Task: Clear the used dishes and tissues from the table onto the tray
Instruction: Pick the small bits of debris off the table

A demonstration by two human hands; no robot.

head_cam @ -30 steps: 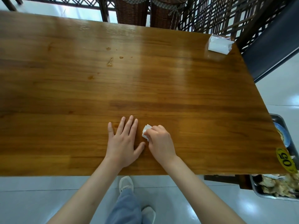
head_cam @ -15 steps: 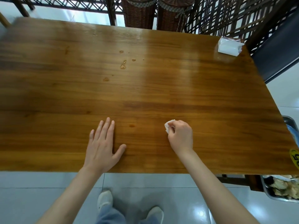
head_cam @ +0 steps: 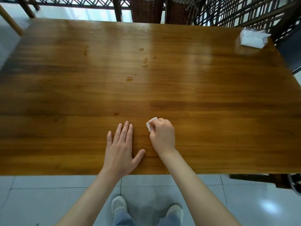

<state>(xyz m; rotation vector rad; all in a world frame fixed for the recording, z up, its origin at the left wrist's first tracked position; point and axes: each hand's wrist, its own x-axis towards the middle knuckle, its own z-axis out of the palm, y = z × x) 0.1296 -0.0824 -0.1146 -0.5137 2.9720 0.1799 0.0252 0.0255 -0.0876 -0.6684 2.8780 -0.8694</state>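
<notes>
My right hand [head_cam: 162, 136] holds a small white tissue [head_cam: 150, 123] in curled fingers and presses it against the wooden table [head_cam: 211, 103] near the front edge. Only a corner of the tissue shows past my knuckles. My left hand [head_cam: 121, 149] lies flat on the table just to the left, fingers straight and close together, thumb spread out. It holds nothing. No dishes are in view on the tabletop.
Several small wet spots and crumbs [head_cam: 145, 62] sit at the table's middle back. A clear pack of white napkins [head_cam: 251, 38] stands at the far right corner. Wicker baskets [head_cam: 146, 8] and dark lattice chairs [head_cam: 244, 12] line the far side.
My right hand with the tissue has slid back left on the table towards my left hand. The view has shifted left, so the tray at the right edge is out of frame.
</notes>
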